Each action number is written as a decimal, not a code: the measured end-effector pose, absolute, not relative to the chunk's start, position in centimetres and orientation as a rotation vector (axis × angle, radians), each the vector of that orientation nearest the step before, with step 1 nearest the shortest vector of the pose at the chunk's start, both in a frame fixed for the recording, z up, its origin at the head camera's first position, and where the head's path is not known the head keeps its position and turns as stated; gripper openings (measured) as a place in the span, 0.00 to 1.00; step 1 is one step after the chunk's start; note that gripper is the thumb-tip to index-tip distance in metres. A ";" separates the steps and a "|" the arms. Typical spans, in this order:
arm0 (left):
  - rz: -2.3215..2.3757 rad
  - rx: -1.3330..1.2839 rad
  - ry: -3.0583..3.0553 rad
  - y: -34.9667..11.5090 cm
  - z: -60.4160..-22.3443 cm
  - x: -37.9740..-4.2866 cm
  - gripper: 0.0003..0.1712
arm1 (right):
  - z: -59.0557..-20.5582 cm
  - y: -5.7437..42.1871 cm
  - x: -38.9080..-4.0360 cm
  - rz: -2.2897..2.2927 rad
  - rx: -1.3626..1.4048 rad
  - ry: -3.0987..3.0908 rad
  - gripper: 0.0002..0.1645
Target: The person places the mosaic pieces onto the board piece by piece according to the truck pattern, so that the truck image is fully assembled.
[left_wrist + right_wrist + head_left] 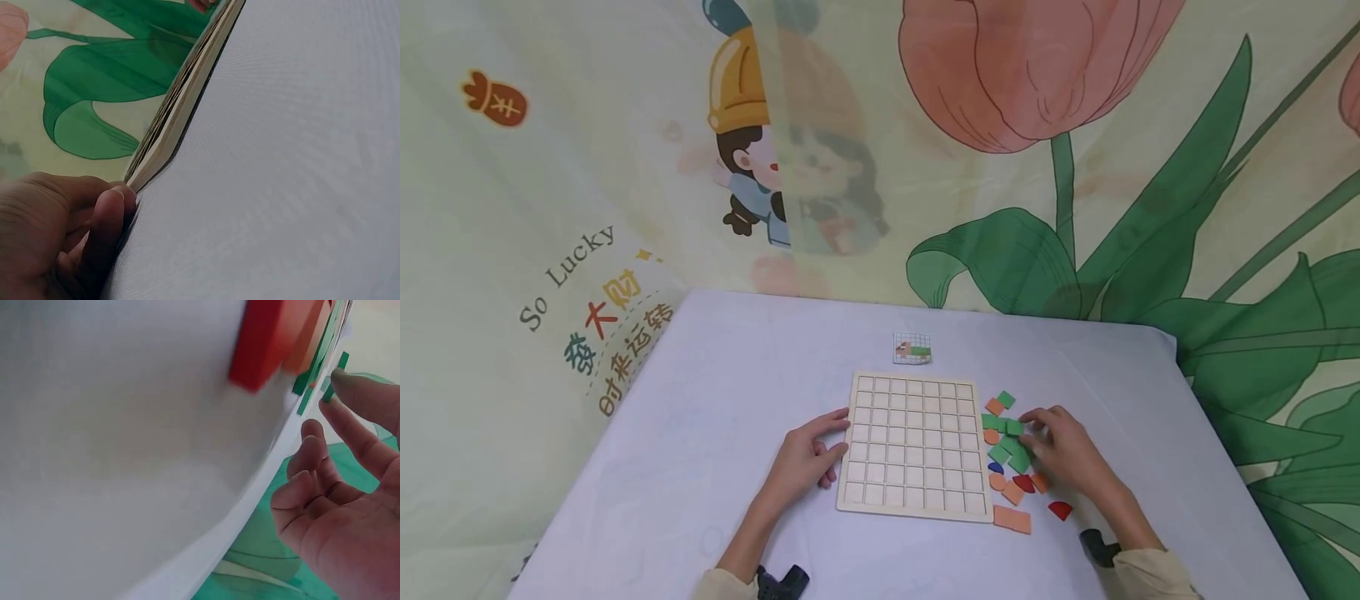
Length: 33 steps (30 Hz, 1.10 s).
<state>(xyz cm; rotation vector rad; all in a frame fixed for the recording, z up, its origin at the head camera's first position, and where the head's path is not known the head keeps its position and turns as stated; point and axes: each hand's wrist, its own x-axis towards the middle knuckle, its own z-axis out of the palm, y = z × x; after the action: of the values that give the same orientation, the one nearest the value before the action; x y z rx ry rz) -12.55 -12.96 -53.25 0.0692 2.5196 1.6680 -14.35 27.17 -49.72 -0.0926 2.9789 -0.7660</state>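
Note:
A pale wooden grid board (915, 503) lies on the white-covered table, its squares bare. My left hand (801, 458) rests at its left side, forefinger and thumb spread apart along the edge. In the left wrist view, the fingertips (128, 194) meet the board's rim (181, 119). To the right of the board, my right hand (1066, 446) pinches a small green square tile (335, 377) between thumb and forefinger, over the scattered pieces. Its other fingers are loosely bent. Beneath are more green tiles (1001, 452), several orange pieces (1012, 518) and red wedge pieces (1060, 510).
Behind the board lies a small picture card (912, 348) with a gridded coloured pattern. A blue half-round piece (996, 468) sits near the board's right edge. Past the table's back edge hangs a printed cloth (842, 275) with flowers and cartoon figures.

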 end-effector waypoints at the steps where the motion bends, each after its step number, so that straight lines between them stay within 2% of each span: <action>1: 1.669 0.071 2.520 -12.9 -53.3 -12.6 0.26 | -49.7 27.0 -14.3 -0.768 -0.097 2.976 0.19; 33: 1.678 0.075 2.530 -12.9 -53.4 -12.5 0.24 | -49.8 23.1 -13.9 -0.848 -0.266 2.882 0.17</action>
<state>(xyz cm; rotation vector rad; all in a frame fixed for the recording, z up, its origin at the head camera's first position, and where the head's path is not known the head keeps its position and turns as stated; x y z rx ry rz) -12.48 -12.94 -53.41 0.0745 2.5304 1.6782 -13.87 23.11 -49.77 -0.2662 2.8820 -0.8485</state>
